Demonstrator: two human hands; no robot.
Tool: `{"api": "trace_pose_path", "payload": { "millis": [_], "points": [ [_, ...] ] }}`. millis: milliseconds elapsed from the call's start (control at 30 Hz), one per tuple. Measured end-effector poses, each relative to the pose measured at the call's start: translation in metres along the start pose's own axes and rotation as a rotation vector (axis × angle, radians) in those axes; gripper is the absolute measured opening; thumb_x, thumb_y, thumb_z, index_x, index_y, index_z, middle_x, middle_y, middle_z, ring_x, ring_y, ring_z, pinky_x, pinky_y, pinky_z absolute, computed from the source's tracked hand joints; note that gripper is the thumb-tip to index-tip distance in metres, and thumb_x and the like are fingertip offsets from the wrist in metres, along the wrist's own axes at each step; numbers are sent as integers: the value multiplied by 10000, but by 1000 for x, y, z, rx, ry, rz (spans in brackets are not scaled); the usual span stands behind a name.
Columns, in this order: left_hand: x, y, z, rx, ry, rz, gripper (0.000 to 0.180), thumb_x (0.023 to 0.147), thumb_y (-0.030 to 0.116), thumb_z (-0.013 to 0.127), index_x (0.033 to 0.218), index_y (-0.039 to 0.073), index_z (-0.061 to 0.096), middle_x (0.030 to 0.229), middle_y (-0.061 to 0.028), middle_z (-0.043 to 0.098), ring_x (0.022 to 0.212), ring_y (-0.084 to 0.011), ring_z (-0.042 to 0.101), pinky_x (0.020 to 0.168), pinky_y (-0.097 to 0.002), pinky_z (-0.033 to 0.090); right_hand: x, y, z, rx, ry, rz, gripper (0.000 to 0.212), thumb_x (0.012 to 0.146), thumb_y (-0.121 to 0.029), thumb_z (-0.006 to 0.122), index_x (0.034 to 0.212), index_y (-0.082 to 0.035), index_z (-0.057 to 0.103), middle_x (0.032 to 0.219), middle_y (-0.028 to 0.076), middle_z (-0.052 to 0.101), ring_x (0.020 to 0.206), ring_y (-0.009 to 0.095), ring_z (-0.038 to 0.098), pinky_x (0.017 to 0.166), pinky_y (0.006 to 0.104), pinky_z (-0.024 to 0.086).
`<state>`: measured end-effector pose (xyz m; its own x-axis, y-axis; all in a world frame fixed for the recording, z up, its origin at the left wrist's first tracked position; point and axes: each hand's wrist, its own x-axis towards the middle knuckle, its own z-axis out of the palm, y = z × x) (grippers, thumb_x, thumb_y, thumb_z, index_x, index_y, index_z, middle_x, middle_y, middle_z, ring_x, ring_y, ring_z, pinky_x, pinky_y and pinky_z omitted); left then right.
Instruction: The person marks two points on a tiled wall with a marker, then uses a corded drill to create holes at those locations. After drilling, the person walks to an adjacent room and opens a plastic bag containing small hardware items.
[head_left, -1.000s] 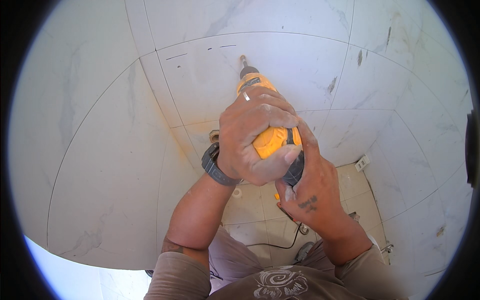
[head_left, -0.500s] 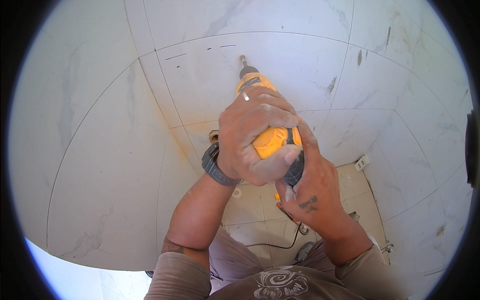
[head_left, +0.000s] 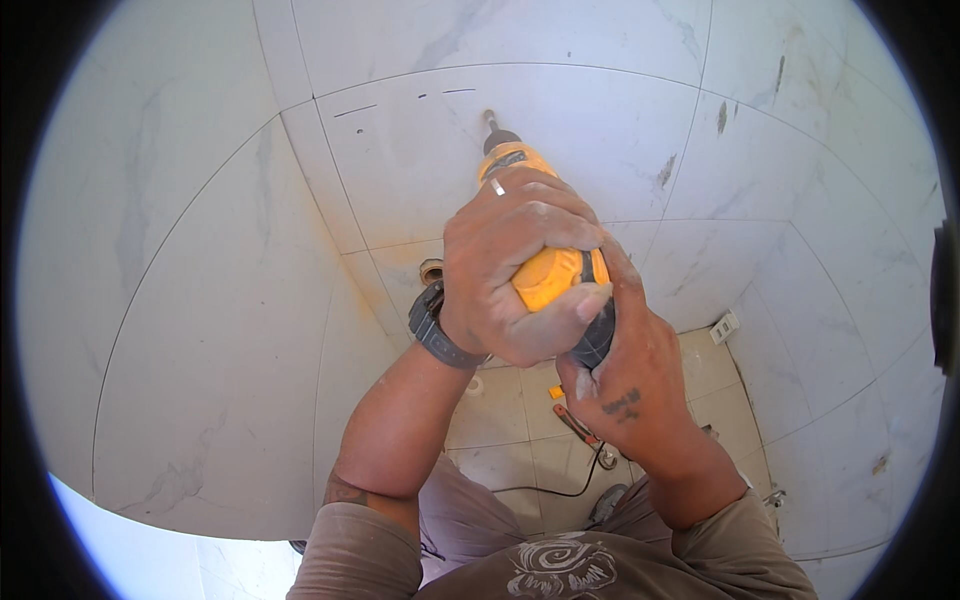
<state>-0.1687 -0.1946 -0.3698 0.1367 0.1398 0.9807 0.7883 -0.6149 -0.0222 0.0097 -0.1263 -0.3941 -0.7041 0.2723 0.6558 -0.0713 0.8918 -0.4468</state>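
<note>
A yellow and black power drill (head_left: pixel 545 280) is held in both my hands against the tiled wall (head_left: pixel 590 140). Its bit (head_left: pixel 491 121) touches the wall at a pale, dusty spot, right of some short dark pen marks (head_left: pixel 458 90). My left hand (head_left: pixel 482 265), with a dark watch on the wrist, is wrapped over the drill's body, its thumb along the back end. My right hand (head_left: pixel 632 375) closes round the black handle from below. The trigger is hidden by my fingers. Pale dust coats parts of both hands.
A round brass-coloured pipe fitting (head_left: pixel 431 271) sticks out of the wall left of my wrist. Red-handled pliers (head_left: pixel 572 422) and a small yellow piece lie on the floor tiles; a black cord (head_left: pixel 560 491) runs there. A white socket (head_left: pixel 724 327) is low on the right.
The drill and both hands have shifted very slightly right in the picture, as has the wall. More of the red-handled tool shows on the floor. My grip is the same.
</note>
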Motion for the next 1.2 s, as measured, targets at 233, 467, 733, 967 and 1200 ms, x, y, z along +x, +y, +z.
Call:
{"api": "trace_pose_path", "payload": {
  "millis": [233,467,733,967,1200],
  "points": [
    [-4,-1,1,1,19,-14,365,867,368,736,947,13,706,935,-158,733,891,-293,707,823,-427,571,0,1,-1,-45,-20,2,994,730,-14,774,1585,42,272,1114,233,683,936,404,713,780,460,580],
    [-2,-5,3,-9,21,-23,370,874,373,732,943,11,703,928,-155,729,891,-290,706,828,-424,570,4,5,1,16,23,16,953,734,13,716,1585,-27,288,1003,249,700,874,468,712,771,482,577],
    [1,-2,0,16,21,-61,384,878,401,730,937,21,709,918,-146,731,898,-286,700,853,-430,563,8,-1,-4,-14,-48,56,993,738,-36,796,1583,41,281,1067,229,686,922,397,719,771,461,577],
    [3,-3,0,7,-17,-73,391,861,401,744,930,18,709,904,-147,733,888,-288,710,837,-426,568,7,2,1,26,-38,66,1016,752,-51,801,1594,35,240,1003,218,700,856,410,725,737,473,577],
    [4,-2,-2,53,-62,-69,322,832,323,728,914,13,715,899,-151,736,855,-296,712,812,-418,572,4,6,6,44,-28,65,1022,769,-65,795,1602,32,211,1005,224,707,852,418,730,734,483,577]
  ]
}}
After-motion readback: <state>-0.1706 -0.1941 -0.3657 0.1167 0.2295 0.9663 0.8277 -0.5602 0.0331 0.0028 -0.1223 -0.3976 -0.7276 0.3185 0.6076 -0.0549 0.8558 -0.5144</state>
